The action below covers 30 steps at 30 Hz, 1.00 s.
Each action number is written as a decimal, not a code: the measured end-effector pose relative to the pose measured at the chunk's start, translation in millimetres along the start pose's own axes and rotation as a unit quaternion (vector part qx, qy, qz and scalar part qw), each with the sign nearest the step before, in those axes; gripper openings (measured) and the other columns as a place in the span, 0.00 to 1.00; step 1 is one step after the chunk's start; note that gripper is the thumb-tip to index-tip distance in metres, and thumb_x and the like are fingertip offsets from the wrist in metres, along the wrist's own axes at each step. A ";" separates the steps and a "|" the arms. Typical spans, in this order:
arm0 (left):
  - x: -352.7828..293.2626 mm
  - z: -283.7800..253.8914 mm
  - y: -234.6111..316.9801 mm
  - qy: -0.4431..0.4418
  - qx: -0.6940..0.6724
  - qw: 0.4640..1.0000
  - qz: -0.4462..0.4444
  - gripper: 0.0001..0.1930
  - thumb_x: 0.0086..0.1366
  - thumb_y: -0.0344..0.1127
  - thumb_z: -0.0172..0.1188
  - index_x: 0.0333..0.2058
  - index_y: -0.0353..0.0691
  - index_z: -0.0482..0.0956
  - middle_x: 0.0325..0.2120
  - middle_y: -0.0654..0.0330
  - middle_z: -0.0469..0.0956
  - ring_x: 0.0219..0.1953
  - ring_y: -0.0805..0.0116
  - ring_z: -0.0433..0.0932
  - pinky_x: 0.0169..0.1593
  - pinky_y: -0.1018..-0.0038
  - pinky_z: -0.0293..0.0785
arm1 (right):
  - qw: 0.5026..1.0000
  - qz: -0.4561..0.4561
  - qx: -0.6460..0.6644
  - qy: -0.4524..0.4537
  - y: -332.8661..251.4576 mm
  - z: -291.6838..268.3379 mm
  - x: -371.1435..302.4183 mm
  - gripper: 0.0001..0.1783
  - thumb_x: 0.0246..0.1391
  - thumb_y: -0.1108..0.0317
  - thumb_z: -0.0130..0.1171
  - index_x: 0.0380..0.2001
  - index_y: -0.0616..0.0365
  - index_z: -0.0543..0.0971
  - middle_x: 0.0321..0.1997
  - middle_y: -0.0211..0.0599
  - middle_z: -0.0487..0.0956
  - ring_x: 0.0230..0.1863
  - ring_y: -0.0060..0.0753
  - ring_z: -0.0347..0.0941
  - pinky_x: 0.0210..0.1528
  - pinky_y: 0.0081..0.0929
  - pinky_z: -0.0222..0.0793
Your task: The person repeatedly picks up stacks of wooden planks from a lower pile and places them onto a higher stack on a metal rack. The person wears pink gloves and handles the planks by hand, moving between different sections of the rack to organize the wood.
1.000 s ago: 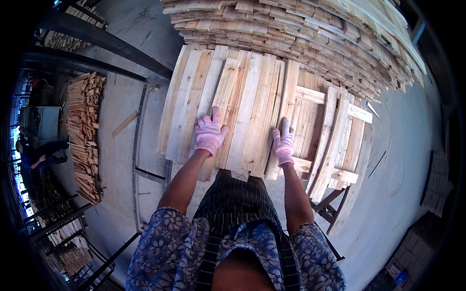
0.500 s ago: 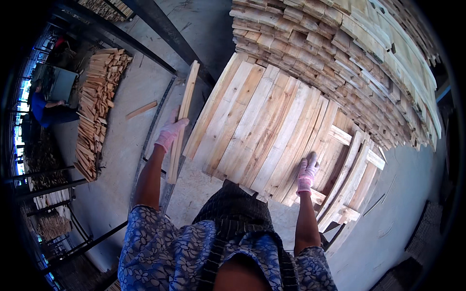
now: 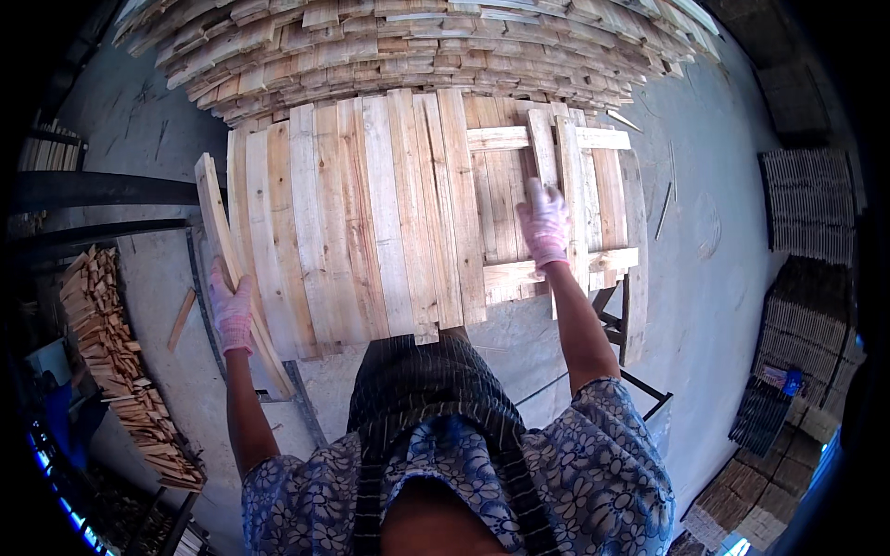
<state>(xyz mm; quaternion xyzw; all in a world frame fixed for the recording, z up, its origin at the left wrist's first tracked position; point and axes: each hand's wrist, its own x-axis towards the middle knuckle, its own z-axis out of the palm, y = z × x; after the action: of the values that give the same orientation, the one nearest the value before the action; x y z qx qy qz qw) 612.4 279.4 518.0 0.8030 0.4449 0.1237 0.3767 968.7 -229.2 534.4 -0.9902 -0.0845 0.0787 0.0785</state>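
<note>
My left hand [image 3: 232,310], in a pink and white glove, is closed around a long narrow wooden board [image 3: 219,215]. That board stands tilted along the left side of a row of planks [image 3: 352,222] laid side by side. My right hand [image 3: 544,227], gloved alike, lies over a loose board [image 3: 541,139] on the right part of the work, its fingers stretched out and slightly blurred. Another loose board [image 3: 569,185] lies just right of it. Both boards cross two horizontal slats, an upper one [image 3: 496,139] and a lower one [image 3: 505,275].
A tall stack of boards [image 3: 408,51] rises at the far side. Short wood pieces [image 3: 116,361] form a heap on the left floor, near a dark metal beam [image 3: 102,190]. Bundled slats [image 3: 808,204] stand along the right. A metal frame leg [image 3: 646,385] shows at lower right.
My view has turned to the right. My right hand has shifted from the edge of the plank row onto the loose boards. My left hand still grips its board.
</note>
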 end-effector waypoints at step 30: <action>-220.4 60.2 92.8 -0.084 -0.554 0.772 -0.299 0.32 0.58 0.43 0.73 0.57 0.32 0.72 0.44 0.55 0.81 0.48 0.58 0.81 0.55 0.61 0.78 | 0.859 -0.479 -0.098 -0.150 -195.8 24.0 8.1 0.41 0.58 0.52 0.62 0.73 0.31 0.58 0.63 0.51 0.69 0.62 0.60 0.67 0.63 0.55 0.64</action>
<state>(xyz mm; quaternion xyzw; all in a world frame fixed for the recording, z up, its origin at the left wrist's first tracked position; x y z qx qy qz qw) 575.9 41.9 573.2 0.2890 0.4835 0.1619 0.8102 942.2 -33.7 542.9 -0.8062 -0.5666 0.1703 -0.0047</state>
